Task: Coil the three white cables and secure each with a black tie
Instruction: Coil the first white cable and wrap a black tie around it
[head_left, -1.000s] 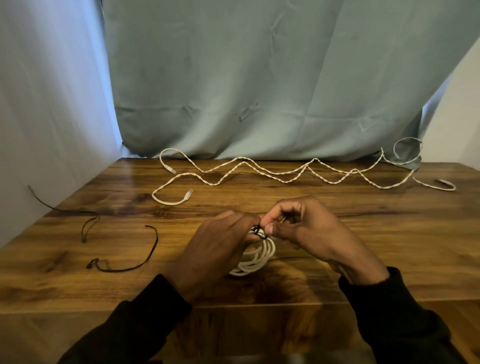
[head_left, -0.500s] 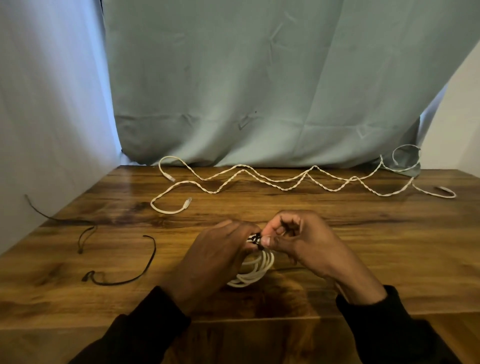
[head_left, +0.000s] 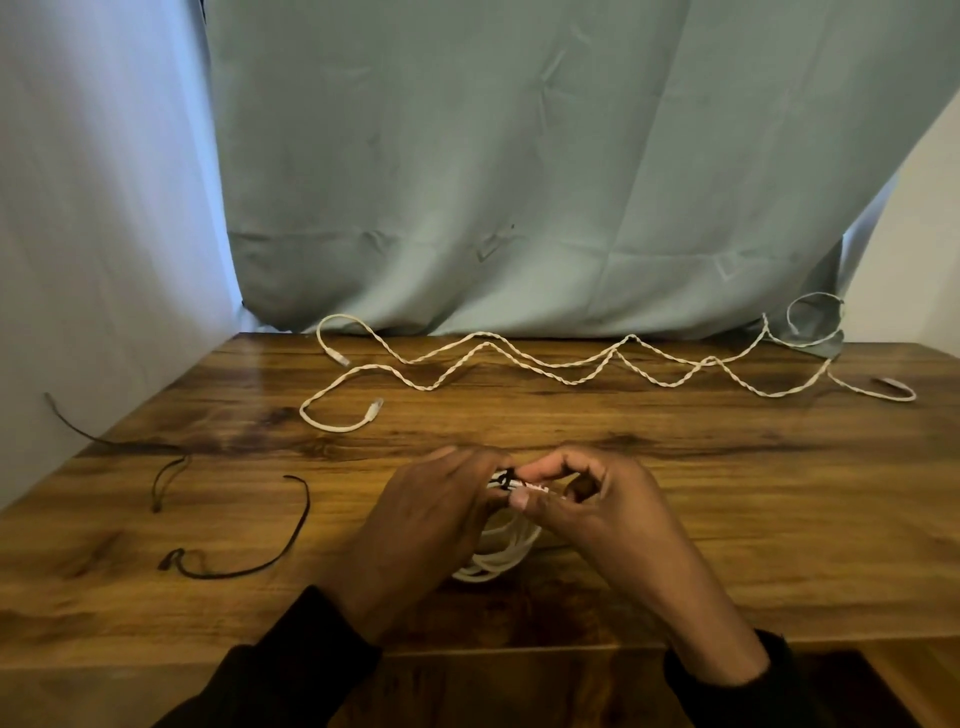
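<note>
A coiled white cable (head_left: 496, 556) sits near the front middle of the wooden table (head_left: 727, 519), held up between two hands. A black tie (head_left: 506, 477) is wrapped around the top of the coil, right where the fingers meet.

The left hand (head_left: 431, 525) is curled over the left side of the coil, and its fingertips hold the cable next to the tie. The right hand (head_left: 587, 506) has its fingers bent in tight. Its thumb (head_left: 522, 500) and first finger pinch the top of the coil just beside the tie. The other right fingers are tucked in behind. The bottom loops of the coil hang down between the hands, close to the table top.

Farther back, two more white cables (head_left: 571, 364) lie twisted together in a long wavy line across the table. Their plug ends curl around on the left.

On the left side lie two loose black ties. One black tie (head_left: 249, 566) makes a big hook shape, and a thinner black tie (head_left: 161, 483) lies behind it.

A pale green curtain (head_left: 519, 182) hangs behind the table.
</note>
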